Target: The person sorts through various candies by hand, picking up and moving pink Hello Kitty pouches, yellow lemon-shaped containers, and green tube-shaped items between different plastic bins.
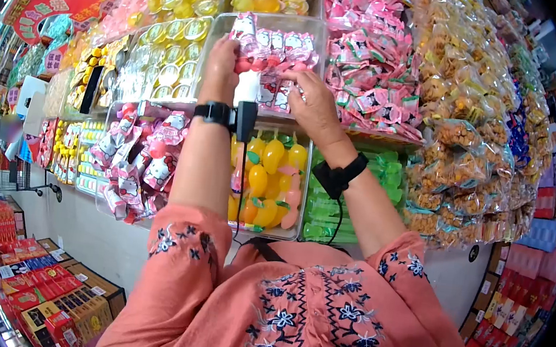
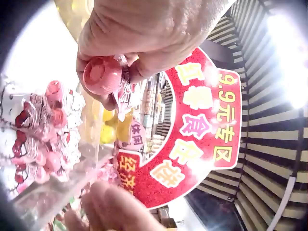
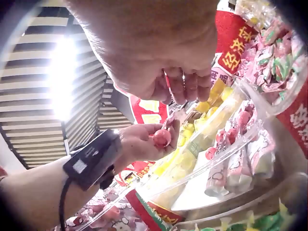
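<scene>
My left hand grips a pink-and-white cat-print pouch with a round pink cap; in the left wrist view the cap faces the camera between thumb and fingers. Both hands are at a clear bin where similar pouches stand in two rows, caps toward each other. Over the right side of the near row hovers my right hand, its fingers loosely bent, its index finger reaching toward the caps. No item shows between its fingers in the right wrist view.
Loose cat-print pouches fill a bin at near left. Yellow mango-shaped items and green packets lie nearest the body. Pink packets and bagged snacks are heaped right. Yellow cups fill the left bin.
</scene>
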`<state>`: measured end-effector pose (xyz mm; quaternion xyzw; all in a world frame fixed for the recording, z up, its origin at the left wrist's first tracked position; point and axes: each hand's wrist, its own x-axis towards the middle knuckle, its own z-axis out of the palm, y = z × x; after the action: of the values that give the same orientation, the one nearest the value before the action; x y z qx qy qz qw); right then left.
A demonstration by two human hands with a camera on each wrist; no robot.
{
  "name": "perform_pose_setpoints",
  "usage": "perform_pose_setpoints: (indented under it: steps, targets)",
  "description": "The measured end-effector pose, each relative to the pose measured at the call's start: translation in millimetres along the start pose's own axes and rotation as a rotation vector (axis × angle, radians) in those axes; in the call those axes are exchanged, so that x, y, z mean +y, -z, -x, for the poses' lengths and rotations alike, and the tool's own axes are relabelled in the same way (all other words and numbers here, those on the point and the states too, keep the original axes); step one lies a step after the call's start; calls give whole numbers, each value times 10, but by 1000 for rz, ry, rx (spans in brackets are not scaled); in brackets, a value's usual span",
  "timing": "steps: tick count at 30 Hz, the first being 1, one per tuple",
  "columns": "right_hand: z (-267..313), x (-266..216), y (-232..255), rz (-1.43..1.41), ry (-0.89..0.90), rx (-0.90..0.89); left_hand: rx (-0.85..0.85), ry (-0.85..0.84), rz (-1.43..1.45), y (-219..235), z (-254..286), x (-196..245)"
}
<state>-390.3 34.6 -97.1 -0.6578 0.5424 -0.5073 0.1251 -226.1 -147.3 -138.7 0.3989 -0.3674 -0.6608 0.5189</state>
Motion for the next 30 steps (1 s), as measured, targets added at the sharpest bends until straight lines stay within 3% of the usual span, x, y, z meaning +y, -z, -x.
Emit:
perform_pose_setpoints:
  steps: [4,6,9,11,13,17,19,22,25,26,29,30]
  targets:
    - [28,169,-65,0,-99,22,27,27,-124,95,-335,-30]
    - [36,219,-66,16,-111,0,-122,-215,-418,675,-1086,-562]
    - [62,237,-71,9,-149,-25,-40,-82,-539,614,-1057,-551]
    - [71,247,-92,1,-166,-41,37,116,-388,340,-735,-328]
    - [91,274,-102,8,-173,-58,-174,-210,-679,944,-1413,-932]
    - [104,308,-120,-11,-173,-64,-196,-236,-715,1092,-1617,-1078]
    - [104,327,-125,-21,-182,-69,-68,10,-687,763,-1327,-821]
    - [102,342,-148,-10,-197,-89,-60,-54,-758,710,-1257,-874]
    - [119,395,-169,18,-188,-107,58,-207,-1455,640,-1203,-853]
    - [129,408,-174,20,-185,-108,115,-33,-1364,606,-1191,-840]
    - [131,428,-172,23,-177,-109,300,-161,-1537,239,-799,-628]
    - [132,429,-170,19,-174,-107,276,-154,-1520,234,-811,-638]
